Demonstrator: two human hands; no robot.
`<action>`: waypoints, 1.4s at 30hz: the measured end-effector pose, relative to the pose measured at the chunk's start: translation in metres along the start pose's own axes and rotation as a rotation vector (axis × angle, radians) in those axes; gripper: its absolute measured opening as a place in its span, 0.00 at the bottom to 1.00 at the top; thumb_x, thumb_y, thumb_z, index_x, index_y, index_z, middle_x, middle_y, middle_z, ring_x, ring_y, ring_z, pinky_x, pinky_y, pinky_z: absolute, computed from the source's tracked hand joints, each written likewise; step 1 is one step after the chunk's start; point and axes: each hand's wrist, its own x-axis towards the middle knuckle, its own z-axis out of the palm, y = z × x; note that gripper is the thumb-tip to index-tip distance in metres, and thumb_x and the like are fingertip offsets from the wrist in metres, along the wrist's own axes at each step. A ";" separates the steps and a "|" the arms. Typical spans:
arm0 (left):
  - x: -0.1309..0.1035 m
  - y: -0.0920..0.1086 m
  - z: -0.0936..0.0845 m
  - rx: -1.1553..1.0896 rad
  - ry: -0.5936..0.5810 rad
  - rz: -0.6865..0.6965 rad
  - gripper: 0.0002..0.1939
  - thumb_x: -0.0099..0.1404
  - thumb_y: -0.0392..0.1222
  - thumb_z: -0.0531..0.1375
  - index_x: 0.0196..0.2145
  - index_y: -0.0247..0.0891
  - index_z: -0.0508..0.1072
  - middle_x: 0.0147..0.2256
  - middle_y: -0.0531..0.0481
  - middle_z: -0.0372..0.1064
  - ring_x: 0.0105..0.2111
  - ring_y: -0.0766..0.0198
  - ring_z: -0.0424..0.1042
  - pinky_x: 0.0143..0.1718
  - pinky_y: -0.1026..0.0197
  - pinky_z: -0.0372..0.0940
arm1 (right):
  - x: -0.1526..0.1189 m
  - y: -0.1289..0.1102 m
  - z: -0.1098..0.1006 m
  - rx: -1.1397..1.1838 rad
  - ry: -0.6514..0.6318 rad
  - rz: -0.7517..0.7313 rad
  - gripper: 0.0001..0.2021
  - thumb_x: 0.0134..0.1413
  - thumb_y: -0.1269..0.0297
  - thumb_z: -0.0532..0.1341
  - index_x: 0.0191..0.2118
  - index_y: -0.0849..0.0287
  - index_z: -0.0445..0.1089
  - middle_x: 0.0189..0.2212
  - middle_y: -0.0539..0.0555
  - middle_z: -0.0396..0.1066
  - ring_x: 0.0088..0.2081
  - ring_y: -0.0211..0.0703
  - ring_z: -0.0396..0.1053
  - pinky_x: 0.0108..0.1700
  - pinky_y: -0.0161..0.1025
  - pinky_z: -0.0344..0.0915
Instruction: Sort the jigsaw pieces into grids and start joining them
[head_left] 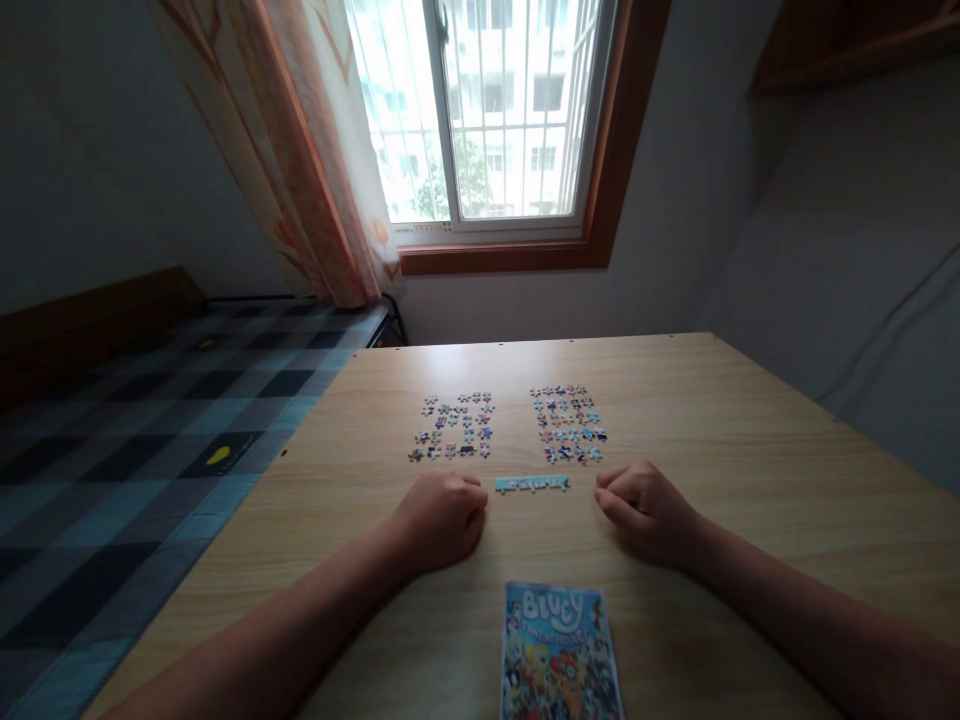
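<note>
My left hand (442, 515) rests on the table as a fist, just left of a joined strip of light-blue puzzle pieces (532, 484). On the strip's other side lies my right hand (645, 510), also curled into a fist. Neither hand touches the strip, and nothing shows in either one. Beyond the left fist, loose jigsaw pieces (452, 420) are spread in rough rows. A second group of loose jigsaw pieces (570, 435) sits farther right, in tighter rows. Nearest me is a colourful picture box or card (562, 655) marked "BLUEY", cut off by the lower frame edge.
The wooden table (360, 420) reaches toward a wall with a barred window (517, 130). A bed with a checked cover (292, 345) stands along the table's left side, below a patterned curtain (300, 150). At upper right hangs a wooden shelf (847, 60).
</note>
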 end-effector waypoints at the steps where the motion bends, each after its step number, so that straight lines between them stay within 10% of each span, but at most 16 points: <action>1: 0.000 0.000 0.000 0.003 -0.007 0.003 0.11 0.53 0.31 0.54 0.16 0.38 0.64 0.20 0.52 0.67 0.20 0.66 0.62 0.23 0.64 0.53 | 0.000 0.000 0.001 -0.001 -0.013 0.003 0.22 0.58 0.68 0.52 0.16 0.59 0.41 0.16 0.47 0.48 0.18 0.31 0.47 0.25 0.36 0.44; 24: 0.000 0.003 -0.005 0.015 -0.072 0.065 0.16 0.65 0.38 0.54 0.19 0.38 0.68 0.21 0.52 0.69 0.20 0.67 0.65 0.23 0.63 0.54 | 0.002 -0.001 0.001 -0.152 -0.015 -0.059 0.23 0.64 0.65 0.52 0.19 0.60 0.43 0.16 0.45 0.42 0.19 0.30 0.44 0.26 0.35 0.43; 42: 0.002 0.005 -0.008 0.016 -0.099 0.086 0.20 0.67 0.42 0.53 0.18 0.38 0.68 0.19 0.51 0.68 0.18 0.68 0.62 0.23 0.62 0.52 | 0.004 0.012 -0.001 -0.260 0.246 -0.019 0.17 0.44 0.77 0.53 0.22 0.58 0.39 0.18 0.46 0.44 0.22 0.32 0.44 0.26 0.34 0.42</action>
